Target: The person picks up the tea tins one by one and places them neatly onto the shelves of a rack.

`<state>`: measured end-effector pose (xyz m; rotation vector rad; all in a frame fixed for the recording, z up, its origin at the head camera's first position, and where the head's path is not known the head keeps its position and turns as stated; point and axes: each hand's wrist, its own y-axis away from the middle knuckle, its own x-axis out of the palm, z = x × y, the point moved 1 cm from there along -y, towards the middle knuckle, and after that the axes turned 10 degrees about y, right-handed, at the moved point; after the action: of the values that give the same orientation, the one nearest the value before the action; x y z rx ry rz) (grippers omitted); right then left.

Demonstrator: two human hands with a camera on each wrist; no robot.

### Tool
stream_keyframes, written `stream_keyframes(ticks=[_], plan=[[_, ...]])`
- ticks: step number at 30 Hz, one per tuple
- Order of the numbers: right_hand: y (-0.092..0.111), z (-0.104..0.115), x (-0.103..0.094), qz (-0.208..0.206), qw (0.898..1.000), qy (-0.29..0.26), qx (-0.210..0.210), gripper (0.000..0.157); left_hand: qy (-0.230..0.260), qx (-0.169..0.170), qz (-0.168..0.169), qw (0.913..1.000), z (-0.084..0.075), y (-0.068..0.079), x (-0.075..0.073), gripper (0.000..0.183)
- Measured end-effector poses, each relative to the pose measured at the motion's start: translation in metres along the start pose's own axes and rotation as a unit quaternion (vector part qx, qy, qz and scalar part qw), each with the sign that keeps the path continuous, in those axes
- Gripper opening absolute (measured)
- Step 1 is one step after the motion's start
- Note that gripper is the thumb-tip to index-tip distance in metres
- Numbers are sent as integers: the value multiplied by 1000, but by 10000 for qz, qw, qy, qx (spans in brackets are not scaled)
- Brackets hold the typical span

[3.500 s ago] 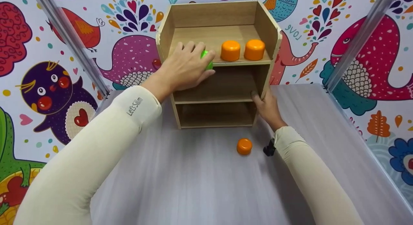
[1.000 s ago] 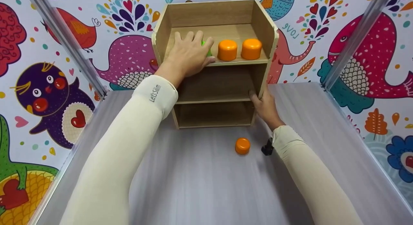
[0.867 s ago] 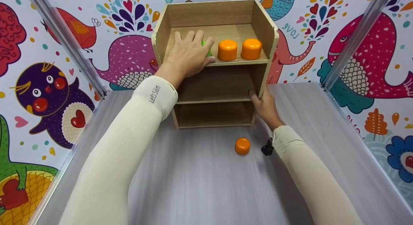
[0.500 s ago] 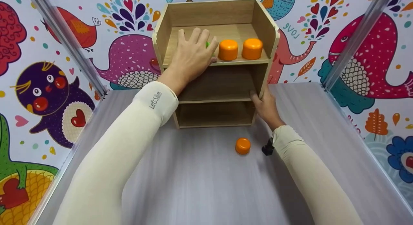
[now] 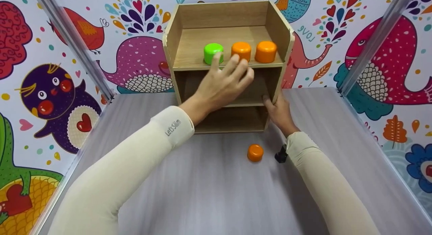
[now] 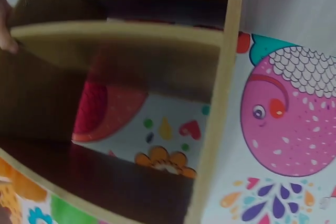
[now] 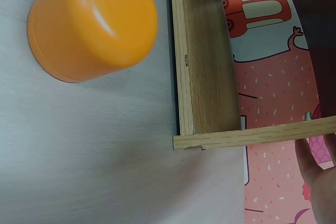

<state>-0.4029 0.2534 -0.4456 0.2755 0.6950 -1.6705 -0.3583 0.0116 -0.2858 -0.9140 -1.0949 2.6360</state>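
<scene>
A small wooden shelf stands upright on the grey table. A green rounded canister sits at the left of its top tier, in line with a middle orange canister and a right orange canister. My left hand hovers before the shelf's front with fingers spread and loosely bent, holding nothing; its fingertips overlap the green and middle orange canisters in the head view. My right hand grips the shelf's right side panel, thumb on the front edge. Another orange canister stands on the table before the shelf.
A black device is at my right wrist, right of the table's orange canister. Printed cartoon walls enclose the table, with metal posts at the back corners. The lower tiers are open at the front.
My left hand has let go of the green canister on the top tier and drawn back, down and to the right. The right hand keeps its grip on the shelf's side.
</scene>
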Motion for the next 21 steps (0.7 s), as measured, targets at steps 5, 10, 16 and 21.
stream_keyframes(ticks=[5,10,16,21], plan=[[0,0,0,-169,9996,181,-138,58,210,298,94,9993,-23,10,3,20],[0,-2,0,-315,9987,305,-273,52,436,407,181,9981,-45,20,11,23],[-1,-3,0,-387,9979,372,-363,52,724,484,632,9942,-70,34,21,27],[-1,-4,1,-385,9979,314,-405,53,948,457,1176,9875,-89,46,30,29]])
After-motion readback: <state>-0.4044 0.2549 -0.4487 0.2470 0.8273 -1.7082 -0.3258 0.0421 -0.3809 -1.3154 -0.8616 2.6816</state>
